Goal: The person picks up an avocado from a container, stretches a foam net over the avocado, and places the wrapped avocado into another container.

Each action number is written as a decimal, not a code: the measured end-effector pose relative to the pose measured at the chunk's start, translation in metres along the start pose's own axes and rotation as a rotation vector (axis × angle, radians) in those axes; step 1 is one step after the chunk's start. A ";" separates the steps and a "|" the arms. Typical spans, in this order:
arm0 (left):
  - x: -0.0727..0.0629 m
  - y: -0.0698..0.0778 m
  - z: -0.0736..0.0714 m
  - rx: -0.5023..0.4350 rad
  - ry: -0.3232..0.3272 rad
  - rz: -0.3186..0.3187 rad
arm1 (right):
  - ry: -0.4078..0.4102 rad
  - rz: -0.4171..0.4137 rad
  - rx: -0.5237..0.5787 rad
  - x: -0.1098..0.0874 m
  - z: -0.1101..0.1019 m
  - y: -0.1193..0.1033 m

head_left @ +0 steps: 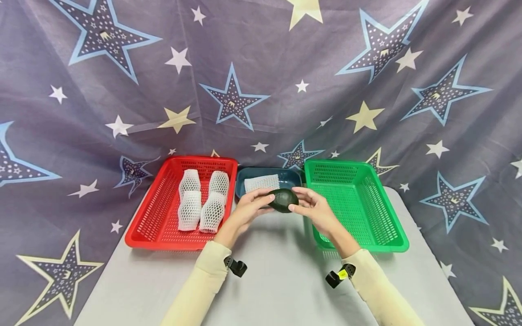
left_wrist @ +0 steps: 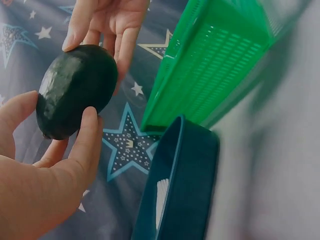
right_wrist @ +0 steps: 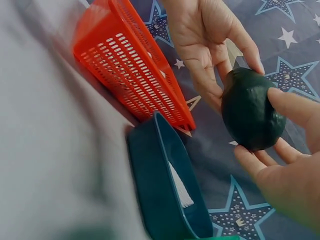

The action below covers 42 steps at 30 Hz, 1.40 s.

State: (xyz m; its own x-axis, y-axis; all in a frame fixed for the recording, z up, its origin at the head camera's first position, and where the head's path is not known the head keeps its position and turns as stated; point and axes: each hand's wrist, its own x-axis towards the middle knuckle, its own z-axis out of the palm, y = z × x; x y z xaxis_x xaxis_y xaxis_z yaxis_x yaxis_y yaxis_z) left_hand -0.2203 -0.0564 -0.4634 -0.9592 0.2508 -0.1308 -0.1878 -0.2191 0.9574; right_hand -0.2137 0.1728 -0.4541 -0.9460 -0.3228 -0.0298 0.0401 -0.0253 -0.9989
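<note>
A dark green avocado (head_left: 283,200) is held up between both hands, above the front edge of a blue tray (head_left: 291,175). My left hand (head_left: 249,208) pinches its left end with thumb and fingertips. On the other end, my right hand (head_left: 316,209) grips it the same way. Both wrist views show the avocado (left_wrist: 77,92) whole, with fingertips of the two hands on its skin. Inside the tray lies a white foam net sleeve (head_left: 262,182), flat in shape.
At the left stands a red basket (head_left: 140,226) holding several items in white foam nets (head_left: 189,210). A green basket (head_left: 346,194) stands at the right. All rest on a pale table (head_left: 277,280), with a star-patterned cloth (head_left: 261,45) hanging behind.
</note>
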 end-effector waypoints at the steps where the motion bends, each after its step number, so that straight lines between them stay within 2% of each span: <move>1: 0.000 -0.001 -0.001 -0.004 0.003 0.000 | 0.008 0.014 0.011 0.000 0.001 0.001; 8: -0.003 -0.010 -0.007 -0.031 0.016 -0.003 | 0.017 0.088 0.059 0.002 0.006 0.009; 15: -0.004 -0.016 -0.010 0.030 0.040 -0.018 | 0.042 0.144 0.077 0.002 0.010 0.012; 22: -0.006 -0.020 -0.012 0.059 0.042 -0.013 | 0.039 0.137 0.048 0.002 0.012 0.017; 26: -0.007 -0.021 -0.014 0.080 0.039 -0.013 | 0.044 0.121 0.012 0.003 0.013 0.019; 33: -0.005 -0.025 -0.018 0.154 0.036 -0.053 | 0.073 0.126 -0.118 0.008 0.020 0.025; 42: 0.000 -0.035 -0.023 0.242 0.076 -0.119 | 0.085 0.133 -0.262 0.012 0.027 0.039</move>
State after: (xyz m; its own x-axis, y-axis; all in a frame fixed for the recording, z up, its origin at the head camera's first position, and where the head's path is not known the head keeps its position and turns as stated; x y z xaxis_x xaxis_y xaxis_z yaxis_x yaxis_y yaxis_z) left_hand -0.2189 -0.0708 -0.5028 -0.9483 0.1876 -0.2561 -0.2528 0.0418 0.9666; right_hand -0.2150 0.1427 -0.4923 -0.9621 -0.2262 -0.1526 0.0913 0.2599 -0.9613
